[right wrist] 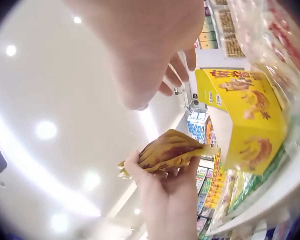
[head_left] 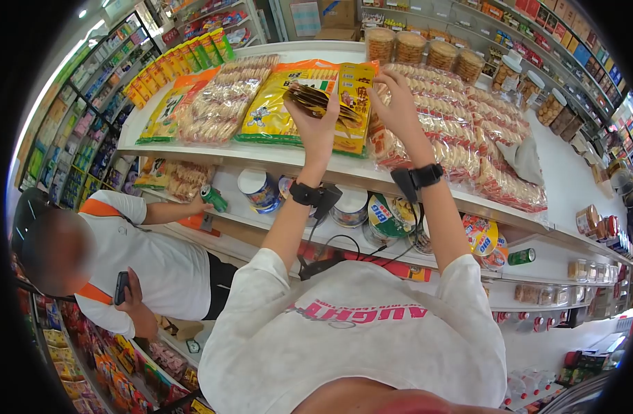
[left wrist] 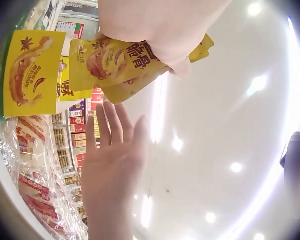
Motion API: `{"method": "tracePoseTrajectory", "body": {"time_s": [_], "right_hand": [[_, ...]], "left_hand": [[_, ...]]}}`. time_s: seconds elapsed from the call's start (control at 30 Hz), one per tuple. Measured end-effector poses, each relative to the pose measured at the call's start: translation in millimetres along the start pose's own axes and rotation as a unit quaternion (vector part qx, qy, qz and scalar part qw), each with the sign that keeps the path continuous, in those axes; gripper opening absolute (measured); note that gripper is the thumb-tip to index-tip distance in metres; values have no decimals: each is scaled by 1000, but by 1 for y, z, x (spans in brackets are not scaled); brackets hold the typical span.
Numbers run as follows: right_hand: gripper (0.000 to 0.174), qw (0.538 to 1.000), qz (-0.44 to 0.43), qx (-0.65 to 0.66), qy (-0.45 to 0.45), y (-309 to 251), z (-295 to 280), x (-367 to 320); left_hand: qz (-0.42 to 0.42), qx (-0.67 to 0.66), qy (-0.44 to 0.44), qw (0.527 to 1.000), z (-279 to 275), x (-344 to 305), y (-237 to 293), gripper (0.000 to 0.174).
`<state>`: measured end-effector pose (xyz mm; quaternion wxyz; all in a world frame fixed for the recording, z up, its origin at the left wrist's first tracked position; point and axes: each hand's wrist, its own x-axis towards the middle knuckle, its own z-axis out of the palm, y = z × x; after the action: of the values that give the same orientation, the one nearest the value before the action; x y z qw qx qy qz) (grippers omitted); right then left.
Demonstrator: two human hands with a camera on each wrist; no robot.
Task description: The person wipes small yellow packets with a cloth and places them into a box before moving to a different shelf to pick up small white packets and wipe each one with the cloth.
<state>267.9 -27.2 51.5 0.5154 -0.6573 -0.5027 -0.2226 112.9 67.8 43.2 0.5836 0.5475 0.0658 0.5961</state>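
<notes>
The left hand (head_left: 315, 134) grips a stack of small yellow-brown snack packets (head_left: 309, 100); in the left wrist view the packets (left wrist: 122, 65) fan out beneath it. A yellow display box (head_left: 356, 86) stands upright just right of the packets, on the top shelf in front of large snack bags. The right wrist view shows the box (right wrist: 257, 145) with its upper side open. Beside the box, the right hand (head_left: 399, 107) has its fingers extended and holds nothing; its fingertips are near the box's upper right edge.
Large yellow bags (head_left: 265, 103) and clear bags of wrapped crackers (head_left: 434, 117) lie on the shelf (head_left: 316, 160). Jars (head_left: 410, 48) line its back. Tubs (head_left: 258, 190) sit on the lower shelf. At left, another person (head_left: 151, 255) holds a green can (head_left: 214, 199) and a phone.
</notes>
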Motion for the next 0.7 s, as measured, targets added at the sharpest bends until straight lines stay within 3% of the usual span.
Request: {"method": "tracePoseTrajectory", "body": {"time_s": [0.17, 0.27, 0.37, 0.47, 0.57, 0.7], "right_hand": [[29, 993, -35, -109, -6, 44, 30, 13], [29, 990, 33, -104, -84, 46, 37, 14], [32, 971, 41, -135, -193, 47, 30, 20], [33, 969, -9, -162, -185, 52, 37, 9], [32, 971, -3, -117, -210, 44, 35, 8], [25, 988, -57, -110, -87, 26, 30, 7]], "left_hand": [[1, -15, -6, 1000, 8, 0, -10, 64], [-18, 18, -7, 1000, 4, 1, -16, 63], [-36, 47, -16, 998, 8, -1, -1, 63], [7, 102, -51, 993, -3, -6, -19, 68], [59, 115, -61, 990, 1, -14, -21, 74], [94, 131, -66, 985, 9, -12, -27, 77]]}}
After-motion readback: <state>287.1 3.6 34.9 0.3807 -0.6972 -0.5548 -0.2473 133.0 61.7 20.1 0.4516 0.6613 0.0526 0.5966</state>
